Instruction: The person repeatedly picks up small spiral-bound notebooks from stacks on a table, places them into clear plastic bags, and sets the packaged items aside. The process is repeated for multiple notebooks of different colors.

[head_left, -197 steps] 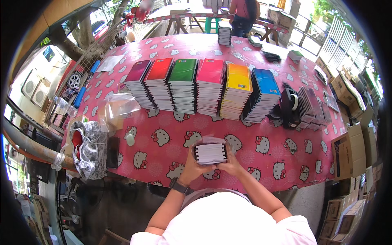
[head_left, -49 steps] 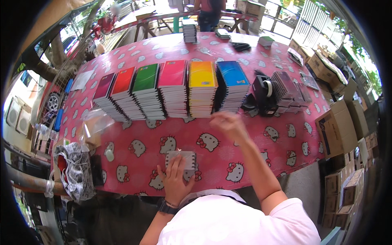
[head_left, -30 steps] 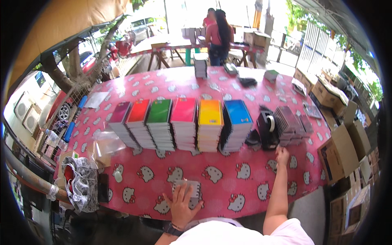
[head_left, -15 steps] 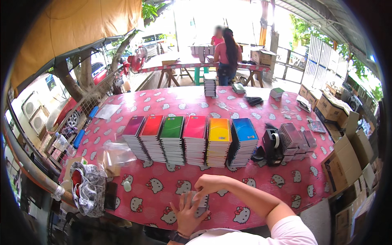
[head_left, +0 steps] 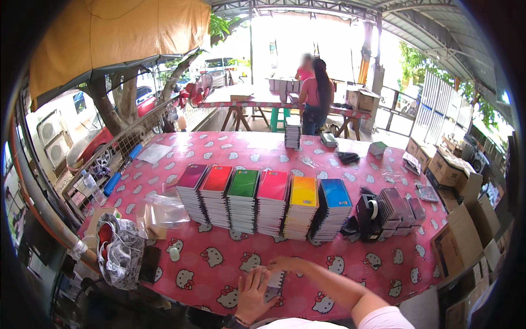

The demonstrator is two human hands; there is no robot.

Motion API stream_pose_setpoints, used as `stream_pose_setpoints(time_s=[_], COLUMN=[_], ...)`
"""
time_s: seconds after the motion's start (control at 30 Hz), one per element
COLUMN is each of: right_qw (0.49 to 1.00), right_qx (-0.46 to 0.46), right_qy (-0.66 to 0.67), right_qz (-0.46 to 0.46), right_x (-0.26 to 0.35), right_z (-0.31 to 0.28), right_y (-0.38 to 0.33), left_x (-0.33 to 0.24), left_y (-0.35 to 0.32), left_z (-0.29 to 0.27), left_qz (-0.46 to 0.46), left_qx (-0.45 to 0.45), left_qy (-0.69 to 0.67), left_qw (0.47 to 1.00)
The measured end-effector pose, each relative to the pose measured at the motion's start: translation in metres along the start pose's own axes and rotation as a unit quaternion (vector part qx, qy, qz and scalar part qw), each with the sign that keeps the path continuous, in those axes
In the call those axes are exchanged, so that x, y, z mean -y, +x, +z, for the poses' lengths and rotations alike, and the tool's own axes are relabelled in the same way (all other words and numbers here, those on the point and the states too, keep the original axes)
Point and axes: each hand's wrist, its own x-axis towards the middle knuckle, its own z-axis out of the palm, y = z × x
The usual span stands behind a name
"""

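Across the pink table [head_left: 205,282], six notebook stacks [head_left: 270,215], left hand [head_left: 253,296] splayed on a notepad [head_left: 275,281], right hand [head_left: 283,264] curled, grip unclear

Left grip [head_left: 252,298] flat on a small spiral-bound bundle [head_left: 275,279], right grip [head_left: 282,264] at its far edge

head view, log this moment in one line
left hand: laid on small pale spiral-bound notebook bundle | right hand: at its far edge | beyond: six colour-covered notebook stacks
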Motion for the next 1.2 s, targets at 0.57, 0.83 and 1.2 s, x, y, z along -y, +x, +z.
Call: stream_pose_setpoints(time_s=[0.57, 0.83, 1.2], right_qw=[0.986, 0.872, 0.910], right_qx=[-0.087, -0.215, -0.213], right_qy=[-0.143, 0.373, 0.278], right_qz=[-0.025, -0.234, -0.220], right_x=[-0.078, -0.046, -0.014], right_z=[0.031, 0.082, 0.066], right_y=[-0.099, -0.070, -0.068], left_x=[0.011, 0.025, 0.022], left_y=[0.071, 0.036, 0.037], left_z=[-0.009, 0.009, 0.003], left_qz=[0.086, -0.036, 0.015], left_qx=[0.097, 0.004, -0.033], left_qy=[-0.118, -0.622, -0.464], left_qw=[0.985, 0.782, 0.885])
